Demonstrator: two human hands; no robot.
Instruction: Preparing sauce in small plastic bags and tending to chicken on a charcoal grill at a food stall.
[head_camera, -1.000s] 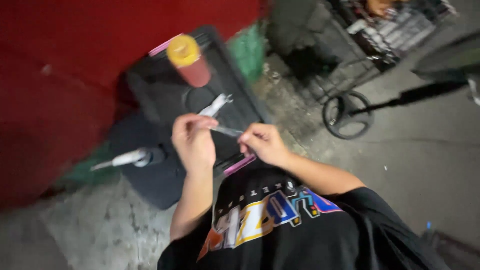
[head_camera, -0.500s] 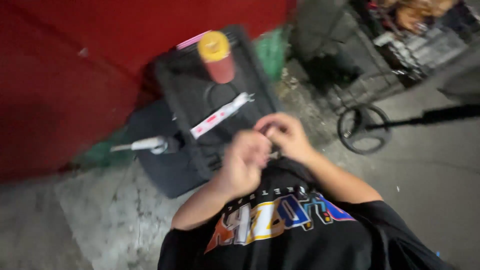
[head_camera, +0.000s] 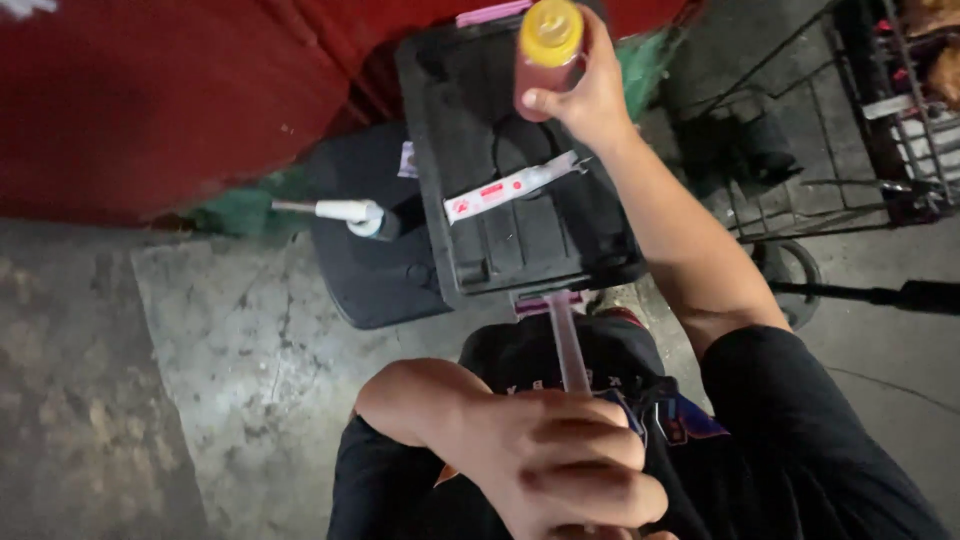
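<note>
My right hand (head_camera: 592, 100) is stretched forward and closed around a pinkish-red bottle with a yellow cap (head_camera: 548, 45), which stands at the far end of a black plastic tray (head_camera: 470, 110). My left hand (head_camera: 560, 465) is close to the camera at the bottom, shut on a clear plastic straw (head_camera: 567, 345) that points toward the tray. A white paper wrapper with red print (head_camera: 510, 187) lies flat across the middle of the tray.
The tray rests on a black rounded bin (head_camera: 370, 270) with a white handled tool (head_camera: 345, 212) lying on it. A red wall (head_camera: 150, 90) stands behind. A wire cart (head_camera: 860, 120) with a wheel (head_camera: 795, 280) is on the right. Underfoot is a rough concrete floor (head_camera: 220, 360).
Both hands were together over the tray, working at the wrapper. Now the wrapper lies on the tray, my right hand has reached to the bottle, and my left has drawn back with the straw.
</note>
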